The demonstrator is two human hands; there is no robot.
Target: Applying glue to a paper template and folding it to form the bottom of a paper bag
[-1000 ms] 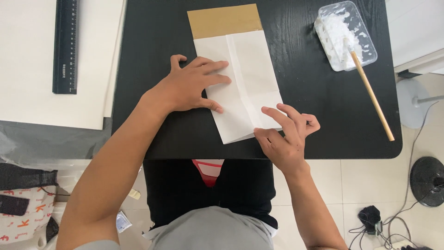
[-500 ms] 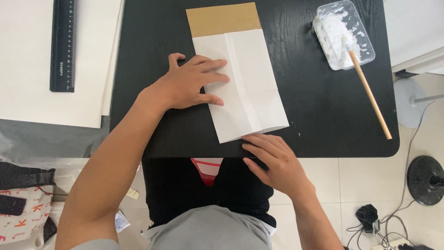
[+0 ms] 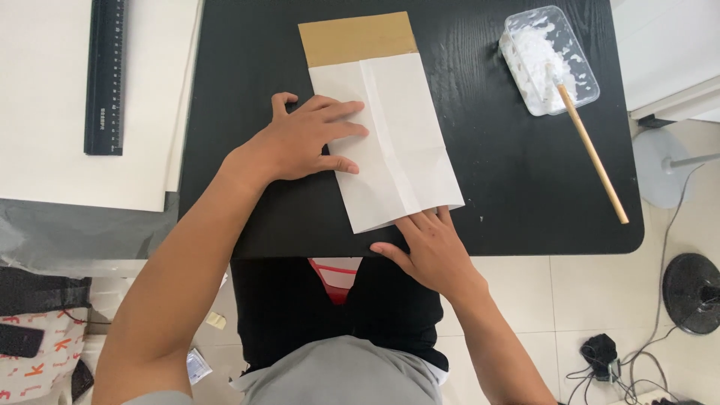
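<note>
A folded white paper sheet [image 3: 401,142] lies on the black table [image 3: 495,187], over a brown cardboard piece [image 3: 356,37] that shows at its far end. My left hand [image 3: 307,139] rests flat on the paper's left side, fingers spread, pressing it down. My right hand [image 3: 427,251] sits at the table's near edge, its fingertips touching the paper's bottom edge. Neither hand grips anything.
A clear plastic tray of white paste [image 3: 547,60] with a wooden stick [image 3: 592,154] leaning out stands at the table's right. A black ruler [image 3: 105,75] lies on white boards [image 3: 52,157] at the left. A fan base [image 3: 694,292] and cables are on the floor.
My right hand slid from the paper's lower right corner down and left to its bottom edge. The left hand stayed pressed on the paper.
</note>
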